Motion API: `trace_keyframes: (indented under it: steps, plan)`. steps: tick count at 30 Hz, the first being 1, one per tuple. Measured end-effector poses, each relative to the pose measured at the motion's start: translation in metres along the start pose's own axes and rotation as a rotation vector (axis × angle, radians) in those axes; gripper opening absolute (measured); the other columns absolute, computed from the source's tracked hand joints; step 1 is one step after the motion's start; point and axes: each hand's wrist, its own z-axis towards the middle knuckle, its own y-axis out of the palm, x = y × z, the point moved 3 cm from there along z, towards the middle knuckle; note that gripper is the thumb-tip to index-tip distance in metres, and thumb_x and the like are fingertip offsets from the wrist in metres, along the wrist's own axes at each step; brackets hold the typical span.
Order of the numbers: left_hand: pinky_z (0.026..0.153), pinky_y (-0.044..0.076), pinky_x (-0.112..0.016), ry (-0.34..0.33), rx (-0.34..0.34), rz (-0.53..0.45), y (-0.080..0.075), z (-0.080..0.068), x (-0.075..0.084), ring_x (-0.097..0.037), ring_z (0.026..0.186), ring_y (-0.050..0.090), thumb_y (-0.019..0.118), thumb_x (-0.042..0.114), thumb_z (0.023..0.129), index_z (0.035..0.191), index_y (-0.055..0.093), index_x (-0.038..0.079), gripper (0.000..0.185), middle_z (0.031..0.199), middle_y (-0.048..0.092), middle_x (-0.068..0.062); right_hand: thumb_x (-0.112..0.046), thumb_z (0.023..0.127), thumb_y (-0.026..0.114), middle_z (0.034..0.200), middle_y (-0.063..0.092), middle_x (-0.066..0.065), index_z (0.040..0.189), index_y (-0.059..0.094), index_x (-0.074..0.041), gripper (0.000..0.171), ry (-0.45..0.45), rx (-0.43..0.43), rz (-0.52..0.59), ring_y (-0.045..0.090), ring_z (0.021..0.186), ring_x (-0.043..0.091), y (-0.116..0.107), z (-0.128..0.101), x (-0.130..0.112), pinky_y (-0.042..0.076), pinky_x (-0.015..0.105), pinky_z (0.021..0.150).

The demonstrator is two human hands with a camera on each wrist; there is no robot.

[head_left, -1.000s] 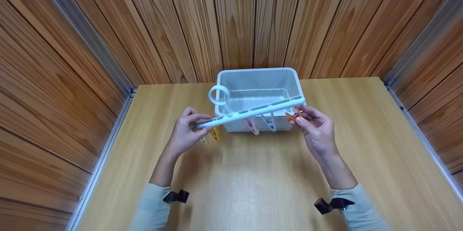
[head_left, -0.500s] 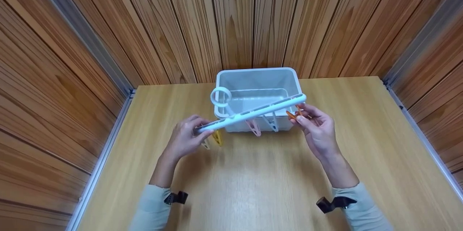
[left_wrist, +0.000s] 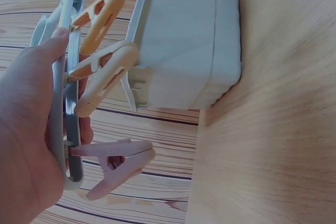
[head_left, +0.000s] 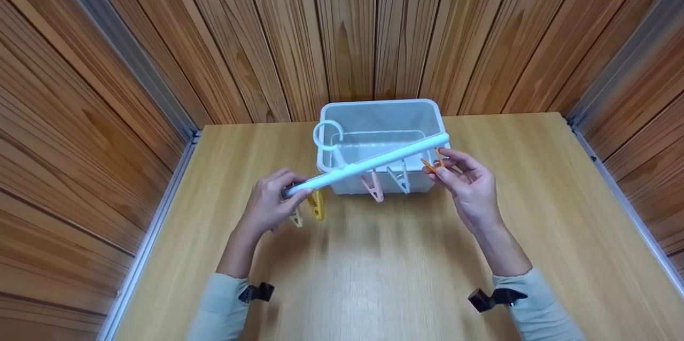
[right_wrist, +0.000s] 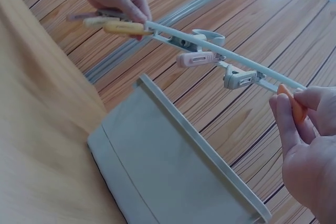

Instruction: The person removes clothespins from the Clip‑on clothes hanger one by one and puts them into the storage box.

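A light-blue clip hanger [head_left: 374,161] slants across the front of the grey bin, its right end higher in the head view. My left hand [head_left: 269,199] grips its left end, thumb along the bar. With thumb and fingers, my right hand [head_left: 473,186] pinches an orange clothespin [right_wrist: 295,107] at the bar's right end. Also along the bar hang a pale-blue clothespin [head_left: 402,179], a pink clothespin [head_left: 374,189], a yellow clothespin [head_left: 318,206] and a cream clothespin [head_left: 297,217]. Another pink clothespin [left_wrist: 118,174] is near my left palm. The hanger's ring-shaped hook [head_left: 315,136] rises behind the bar.
Behind the hanger, the grey bin [head_left: 382,103] stands at the table's back edge, its inside partly visible. The wooden table [head_left: 363,277] extends toward me. Wood-panelled walls [head_left: 352,25] with metal rails surround it on three sides.
The hanger has rolled slightly, so the slots along its upper face no longer show, and its right end has risen a little. Both hands keep their holds.
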Motion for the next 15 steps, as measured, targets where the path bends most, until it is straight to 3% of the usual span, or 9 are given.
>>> trace_keyframes:
  steps: [7,12,15]
  plan:
    - [0.080,0.057,-0.025,0.008,0.018,0.008,-0.0033,0.0023,0.0044,-0.015,0.089,0.068,0.085,0.021,0.102,0.119,0.083,0.008,0.021,0.105,0.077,-0.007,0.017,0.099,0.073,0.121,0.075,0.002,0.136,0.074,-0.004,0.043,-0.014,0.030,-0.178,0.081,0.107,0.013,0.0003,-0.0013,-0.0010,0.067,0.025,0.096]
    - [0.078,0.055,-0.024,0.012,0.022,0.013,-0.0059,0.0047,0.0066,-0.014,0.086,0.067,0.086,0.023,0.102,0.119,0.083,0.009,0.022,0.103,0.076,-0.006,0.018,0.092,0.080,0.122,0.075,0.006,0.142,0.066,0.006,0.053,-0.030,0.055,-0.356,0.079,0.109,0.013,0.0023,-0.0006,-0.0039,0.066,0.023,0.098]
    - [0.076,0.053,-0.024,0.024,0.028,0.025,-0.0064,0.0056,0.0077,-0.013,0.084,0.064,0.087,0.023,0.101,0.117,0.084,0.008,0.022,0.100,0.075,-0.006,0.019,0.089,0.083,0.119,0.076,0.001,0.143,0.065,0.009,0.058,-0.061,0.059,-0.427,0.076,0.108,0.011,0.0041,0.0005,-0.0051,0.066,0.022,0.096]
